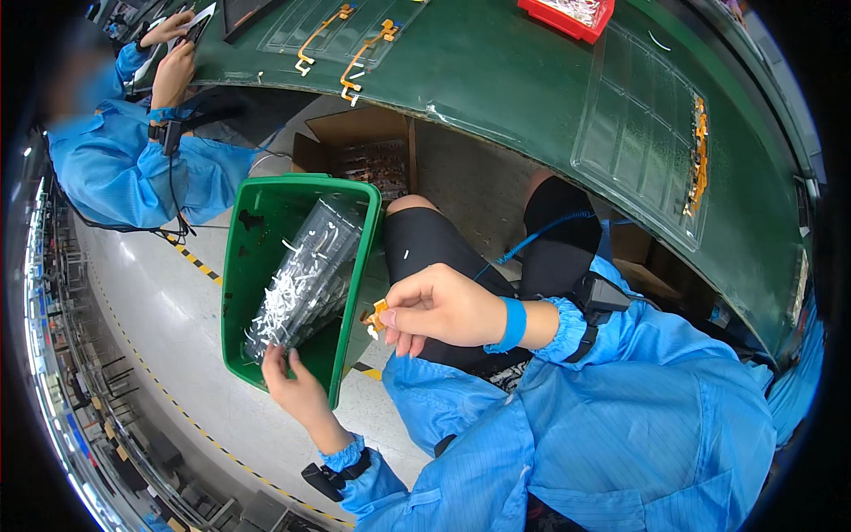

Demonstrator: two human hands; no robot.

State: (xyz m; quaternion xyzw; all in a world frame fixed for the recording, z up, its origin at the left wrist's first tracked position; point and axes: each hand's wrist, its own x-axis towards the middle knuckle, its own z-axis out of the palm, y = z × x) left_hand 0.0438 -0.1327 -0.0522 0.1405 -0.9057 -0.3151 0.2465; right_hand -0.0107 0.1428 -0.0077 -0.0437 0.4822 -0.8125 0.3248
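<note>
Here, closest in, the left hand (297, 390) reaches over the near rim of the green bin (238, 266), its fingers curled against the lower edge of a stack of clear plastic trays (306, 275) that leans inside; how firmly it grips them I cannot tell. Just beside the bin's right wall, the right hand (439, 309) is closed into a pinch, thumb and fingertips clamped on one small orange flex part (379, 315) that sticks out to the left of the fingertips. One bin, one orange piece in hand. White scraps (279, 301) lie in the trays, too many to count. Farther off, an open cardboard box (359, 146) sits under the green table (523, 80). On the table lie two long orange flex strips (341, 49), one clear tray (643, 133) with orange parts along its right edge, and one red bin (567, 16). At far left, another person's two hands (173, 53) hold a dark object.
</note>
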